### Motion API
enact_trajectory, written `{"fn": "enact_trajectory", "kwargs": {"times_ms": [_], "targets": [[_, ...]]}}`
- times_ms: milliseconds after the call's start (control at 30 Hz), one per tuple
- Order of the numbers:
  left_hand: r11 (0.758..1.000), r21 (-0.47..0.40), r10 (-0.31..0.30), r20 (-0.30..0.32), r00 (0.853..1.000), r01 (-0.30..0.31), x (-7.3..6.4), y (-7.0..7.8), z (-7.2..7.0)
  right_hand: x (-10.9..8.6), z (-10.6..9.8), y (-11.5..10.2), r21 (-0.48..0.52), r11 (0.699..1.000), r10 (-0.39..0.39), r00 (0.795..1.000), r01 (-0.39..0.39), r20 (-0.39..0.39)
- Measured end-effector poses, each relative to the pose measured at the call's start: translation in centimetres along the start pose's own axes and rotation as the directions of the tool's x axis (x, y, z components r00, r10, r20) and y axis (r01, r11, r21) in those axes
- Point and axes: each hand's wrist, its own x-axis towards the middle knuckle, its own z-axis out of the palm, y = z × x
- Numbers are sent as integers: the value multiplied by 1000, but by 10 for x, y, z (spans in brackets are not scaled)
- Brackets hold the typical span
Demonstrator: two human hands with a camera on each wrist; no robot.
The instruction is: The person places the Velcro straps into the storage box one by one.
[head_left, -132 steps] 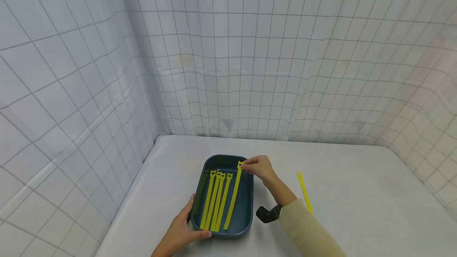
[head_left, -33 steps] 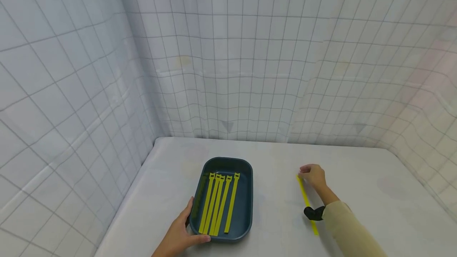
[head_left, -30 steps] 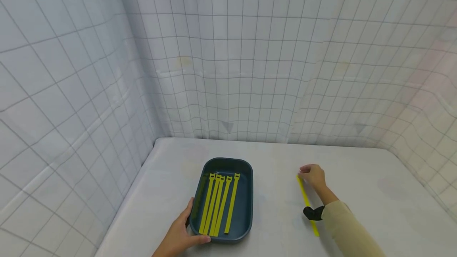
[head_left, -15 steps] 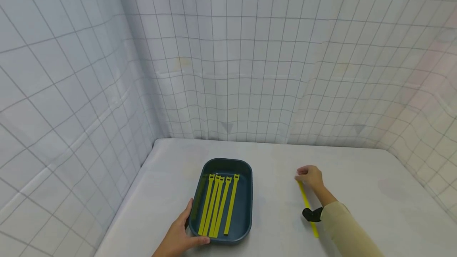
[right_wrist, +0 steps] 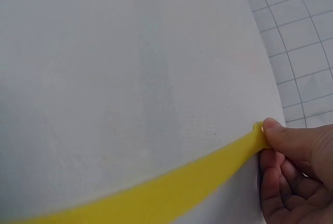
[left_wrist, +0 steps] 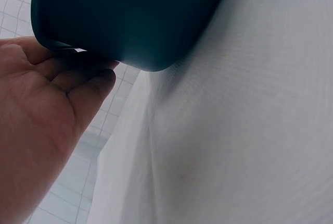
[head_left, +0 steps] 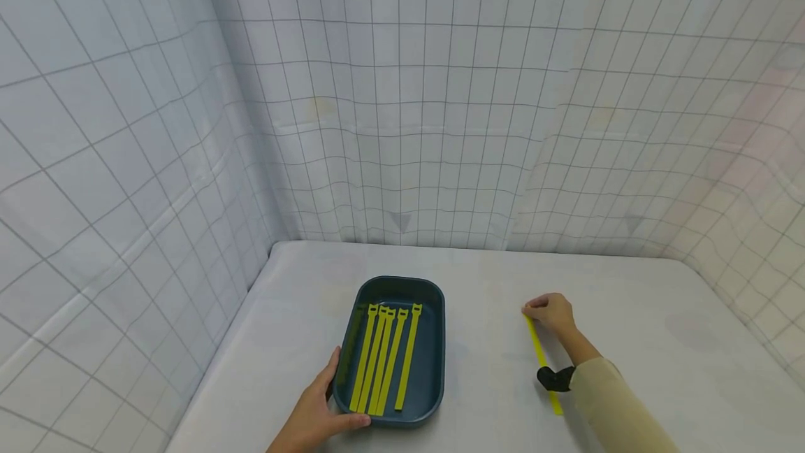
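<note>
At the near left corner of a dark teal tray [head_left: 432, 369], my left hand [head_left: 313, 407] grips the side, thumb over the near rim. In the left wrist view the fingers of that hand [left_wrist: 39, 114] lie against the outer wall of the tray [left_wrist: 119, 21]. Several yellow hook-and-loop cable ties [head_left: 409, 358] lie lengthwise inside, heads away from me. To the right, my right hand [head_left: 555, 314] pinches the head end of another yellow cable tie [head_left: 536, 341]. The right wrist view shows thumb and fingertips on this tie's head [right_wrist: 258, 136], its strap [right_wrist: 171, 190] stretching away leftward.
A white-covered table [head_left: 484, 313] lies under everything. White grid-patterned curtains [head_left: 415, 124] hang behind it and along both sides. A black wrist camera [head_left: 553, 377] on the right arm hides part of the cable tie.
My right hand has let go of a cable tie inside the tray and moved right to the tie on the table, whose head it now pinches. The left hand has stayed on the tray.
</note>
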Motion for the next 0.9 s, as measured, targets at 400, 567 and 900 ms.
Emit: {"fn": "enact_trajectory", "kwargs": {"times_ms": [400, 567, 900], "targets": [[1000, -9, 11, 10, 1000, -11, 0, 0, -1, -4, -5, 3, 97, 991, 90, 996, -90, 7], [1000, -6, 12, 13, 1000, -12, 0, 0, -2, -6, -6, 1, 117, 988, 96, 995, -96, 12], [1000, -8, 0, 13, 1000, 0, 1, -1, -1, -15, -18, -7, 115, 991, 67, 998, -68, 15]]}}
